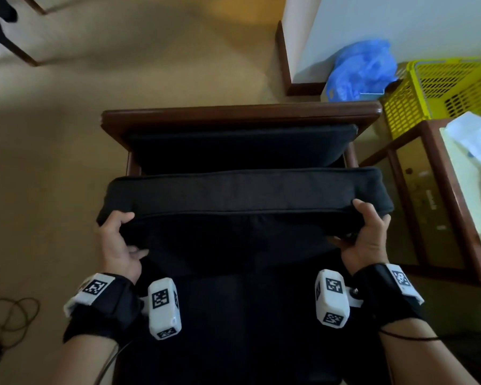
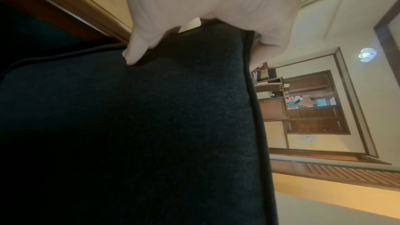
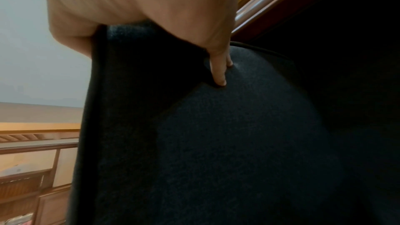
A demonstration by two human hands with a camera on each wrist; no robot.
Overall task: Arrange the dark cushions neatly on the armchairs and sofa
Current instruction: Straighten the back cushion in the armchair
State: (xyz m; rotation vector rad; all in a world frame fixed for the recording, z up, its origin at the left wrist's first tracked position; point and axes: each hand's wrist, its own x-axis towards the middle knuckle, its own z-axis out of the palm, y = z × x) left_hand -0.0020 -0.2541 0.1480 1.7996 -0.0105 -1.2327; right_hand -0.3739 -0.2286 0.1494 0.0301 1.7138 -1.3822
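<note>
A thick dark cushion (image 1: pixel 245 195) with piped edges is held up in front of a wooden armchair (image 1: pixel 239 113). My left hand (image 1: pixel 117 240) grips its left end, thumb on top and fingers underneath. My right hand (image 1: pixel 368 234) grips its right end the same way. A second dark cushion (image 1: pixel 239 148) stands against the armchair's back. In the left wrist view the cushion (image 2: pixel 134 126) fills the frame with my left hand (image 2: pixel 194 28) wrapped over its edge. In the right wrist view my right hand (image 3: pixel 151 32) clasps the cushion (image 3: pixel 216 143), a fingertip (image 3: pixel 220 79) pressing into the fabric.
A wooden side table (image 1: pixel 433 195) stands right of the armchair, with white paper (image 1: pixel 472 140) on it. A yellow plastic basket (image 1: pixel 444 90) and a blue plastic bag (image 1: pixel 361 70) sit behind. A cable (image 1: pixel 9 315) lies on the beige floor at left.
</note>
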